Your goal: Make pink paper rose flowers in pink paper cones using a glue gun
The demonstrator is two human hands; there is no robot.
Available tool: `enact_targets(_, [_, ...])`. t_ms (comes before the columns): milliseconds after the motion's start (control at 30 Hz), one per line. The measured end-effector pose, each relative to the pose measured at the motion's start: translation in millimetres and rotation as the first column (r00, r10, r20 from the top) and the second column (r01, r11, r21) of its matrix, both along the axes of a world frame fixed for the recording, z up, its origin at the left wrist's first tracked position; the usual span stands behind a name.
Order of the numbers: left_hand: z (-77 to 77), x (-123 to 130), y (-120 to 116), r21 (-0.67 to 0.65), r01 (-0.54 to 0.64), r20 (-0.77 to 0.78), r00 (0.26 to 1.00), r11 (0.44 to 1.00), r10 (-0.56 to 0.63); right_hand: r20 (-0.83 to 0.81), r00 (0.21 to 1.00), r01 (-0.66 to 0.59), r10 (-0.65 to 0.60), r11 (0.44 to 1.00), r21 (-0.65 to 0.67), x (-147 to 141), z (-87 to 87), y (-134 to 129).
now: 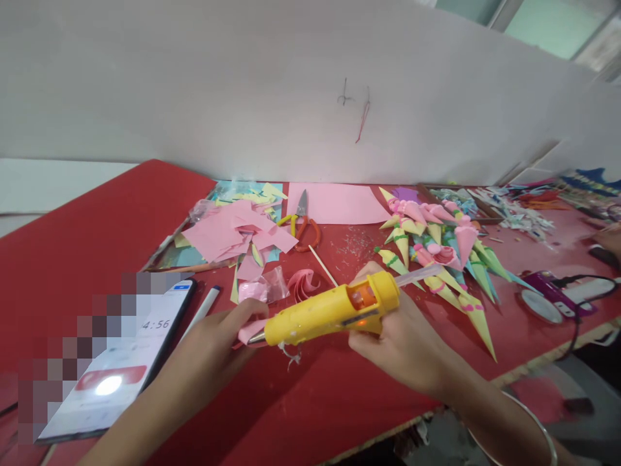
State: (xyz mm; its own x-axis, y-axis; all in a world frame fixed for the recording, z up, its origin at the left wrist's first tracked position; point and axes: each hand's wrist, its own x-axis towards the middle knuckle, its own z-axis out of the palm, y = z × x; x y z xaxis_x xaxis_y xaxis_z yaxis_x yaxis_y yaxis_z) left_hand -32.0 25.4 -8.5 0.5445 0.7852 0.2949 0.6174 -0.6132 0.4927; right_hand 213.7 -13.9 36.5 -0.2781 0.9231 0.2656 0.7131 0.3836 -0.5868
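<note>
My right hand (395, 340) is wrapped round the handle of a yellow glue gun (310, 317), with a clear glue stick (420, 275) sticking out of its back end. The gun's metal nozzle points left, right at a small piece of pink paper (248, 331). That piece is pinched in the fingers of my left hand (220, 343); part of it is hidden behind the nozzle and fingers. Just beyond the gun lie a curled pink paper strip (304, 285), a small clear plastic bag (276, 285) and a thin wooden stick (323, 264).
Left stands a phone (121, 369) beside a white marker (204, 307). Cut pink paper pieces (228, 230) and scissors (301, 223) lie farther back. Several paper cones (478, 317) are heaped right, near a purple device (546, 291) with a cable. Another person's hand (609, 239) shows at the right edge.
</note>
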Motion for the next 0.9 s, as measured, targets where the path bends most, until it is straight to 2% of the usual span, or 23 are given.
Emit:
enact_targets(200, [3.7,-0.1,-0.6,-0.007,-0.019,-0.052,0.998,1.0,0.018,0.054,0.998,-0.03,0.032,0.999,-0.025,2.0,0.7,-0.1])
enact_targets(500, [13.0,4.5,-1.7,0.152,-0.085,0.013,0.996,0.985,0.084,0.117,0.992,-0.044,0.045,0.999,-0.004,5.7,-1.2,-2.8])
enact_targets(633, [15.0,5.1,-1.5,0.243,-0.078,-0.017,0.996,0.967,0.084,0.139,0.99,-0.018,0.017,1.0,0.004,5.4,0.3,-2.1])
enact_targets(733, [13.5,5.1,-1.7,0.334,-0.061,-0.032,0.997,0.941,0.076,0.106,0.994,-0.017,0.016,1.0,0.008,2.2,1.8,-1.6])
enact_targets(900, [11.3,6.0,-2.6,0.446,-0.025,-0.08,0.995,0.895,0.067,-0.051,0.998,-0.043,0.044,0.999,0.017,-4.2,-0.5,-0.1])
